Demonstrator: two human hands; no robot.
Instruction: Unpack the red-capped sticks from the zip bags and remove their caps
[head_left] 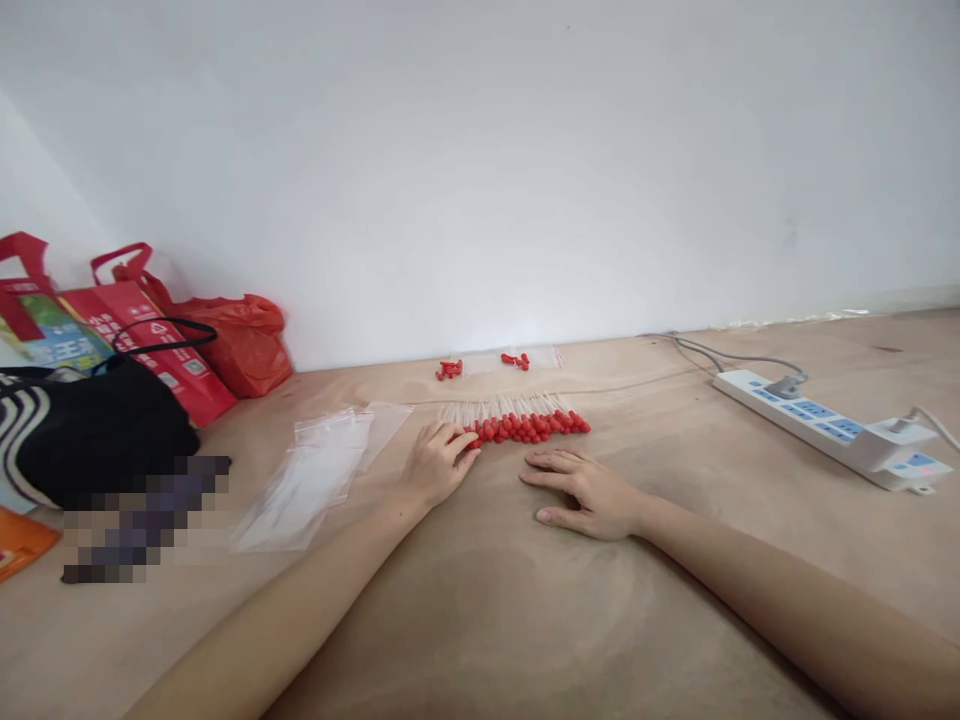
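Observation:
A row of thin clear-white sticks with red, bulb-like tips (525,428) lies side by side on the wooden surface, tips toward me. At the row's left end is my left hand (441,465), its thumb and fingers bent close together around a red-tipped stick, partly hidden by the fingers. My right hand (589,492) rests palm down just in front of the row's right part, fingers spread and holding nothing. Left of my left hand lie flat, clear plastic zip bags (315,480), overlapping one another.
Behind the row, two small groups of red-tipped pieces (450,370) lie by a clear bag (480,364) near the wall. At right is a white power strip (817,425) with plugs and grey cables. Red bags (247,345) and a black bag (112,430) stand at left.

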